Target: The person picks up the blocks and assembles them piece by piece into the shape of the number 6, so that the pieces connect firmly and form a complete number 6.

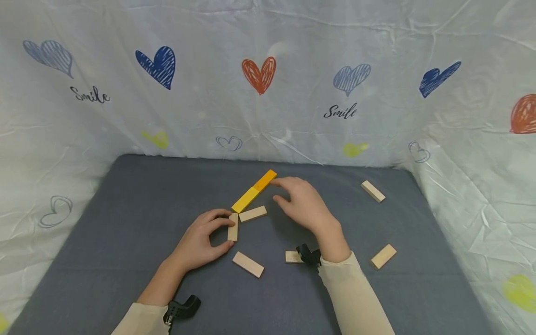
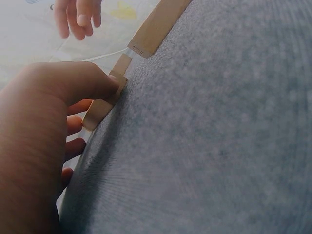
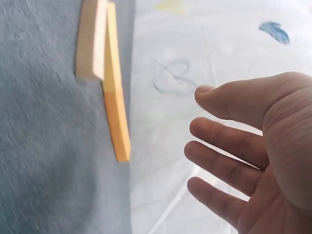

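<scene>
My left hand [image 1: 201, 239] pinches a plain wooden block [image 1: 233, 231] between thumb and fingers; in the left wrist view this block [image 2: 97, 114] lies low against the cloth. From its far end, a yellow block [image 1: 245, 200] and an orange block [image 1: 265, 180] run end to end in a slanting line away to the right. Beside the yellow one lies another plain block [image 1: 253, 214]. My right hand [image 1: 305, 202] hovers just right of the orange block, its index fingertip close to that block's side. Fingers spread loosely, this hand [image 3: 243, 161] holds nothing in the right wrist view.
Nearer me lies a loose wooden block [image 1: 248, 264]; another block [image 1: 293, 257] is partly hidden by the right wrist camera [image 1: 309, 255]. Two more, a far block [image 1: 373, 191] and a near block [image 1: 383, 256], lie at the right. A white printed curtain [image 1: 293, 28] borders the grey tabletop [image 1: 125, 209].
</scene>
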Action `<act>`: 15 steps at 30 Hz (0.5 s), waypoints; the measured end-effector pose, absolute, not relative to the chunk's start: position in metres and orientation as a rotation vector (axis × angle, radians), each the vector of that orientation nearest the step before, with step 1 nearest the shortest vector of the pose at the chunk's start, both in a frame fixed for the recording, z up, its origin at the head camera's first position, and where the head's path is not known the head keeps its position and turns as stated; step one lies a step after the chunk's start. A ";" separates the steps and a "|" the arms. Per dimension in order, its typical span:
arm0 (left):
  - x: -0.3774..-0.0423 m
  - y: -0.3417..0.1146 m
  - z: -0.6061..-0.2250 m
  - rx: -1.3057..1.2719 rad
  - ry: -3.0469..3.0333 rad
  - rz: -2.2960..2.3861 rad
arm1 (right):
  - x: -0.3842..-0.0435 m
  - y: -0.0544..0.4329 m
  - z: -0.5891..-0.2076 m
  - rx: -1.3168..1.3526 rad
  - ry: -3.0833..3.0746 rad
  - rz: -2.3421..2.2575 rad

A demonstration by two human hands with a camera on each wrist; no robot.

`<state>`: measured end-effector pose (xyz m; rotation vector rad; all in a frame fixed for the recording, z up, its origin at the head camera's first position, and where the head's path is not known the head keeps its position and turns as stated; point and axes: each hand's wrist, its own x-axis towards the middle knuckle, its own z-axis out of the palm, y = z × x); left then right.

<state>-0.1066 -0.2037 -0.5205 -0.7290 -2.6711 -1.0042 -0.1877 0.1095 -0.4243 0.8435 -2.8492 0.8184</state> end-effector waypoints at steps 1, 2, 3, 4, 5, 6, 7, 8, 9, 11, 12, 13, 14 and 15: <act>-0.106 -0.204 -0.520 -0.729 -2.671 -1.005 | -0.188 0.112 -0.423 0.835 -2.848 0.826; -0.106 -0.204 -0.520 -0.728 -2.673 -1.005 | -0.189 0.115 -0.422 0.826 -2.848 0.830; -0.106 -0.204 -0.520 -0.728 -2.674 -1.004 | -0.190 0.117 -0.421 0.815 -2.847 0.836; -0.106 -0.204 -0.520 -0.726 -2.676 -1.004 | -0.190 0.120 -0.420 0.807 -2.846 0.841; -0.106 -0.204 -0.520 -0.725 -2.676 -1.003 | -0.191 0.122 -0.419 0.801 -2.845 0.843; -0.106 -0.204 -0.520 -0.725 -2.675 -1.001 | -0.192 0.125 -0.418 0.793 -2.843 0.844; -0.106 -0.205 -0.520 -0.726 -2.673 -0.999 | -0.192 0.128 -0.417 0.780 -2.841 0.848; -0.106 -0.205 -0.520 -0.726 -2.672 -0.999 | -0.193 0.131 -0.416 0.767 -2.840 0.851; -0.106 -0.205 -0.520 -0.725 -2.671 -1.000 | -0.194 0.134 -0.415 0.752 -2.840 0.854; -0.106 -0.205 -0.521 -0.727 -2.668 -0.999 | -0.195 0.141 -0.413 0.718 -2.844 0.860; -0.106 -0.205 -0.521 -0.729 -2.666 -0.997 | -0.196 0.145 -0.413 0.698 -2.845 0.863; -0.106 -0.205 -0.522 -0.730 -2.665 -0.996 | -0.196 0.148 -0.412 0.678 -2.847 0.867; -0.107 -0.205 -0.522 -0.731 -2.666 -0.996 | -0.197 0.151 -0.412 0.663 -2.849 0.873; -0.107 -0.205 -0.522 -0.731 -2.666 -0.996 | -0.198 0.154 -0.412 0.646 -2.849 0.878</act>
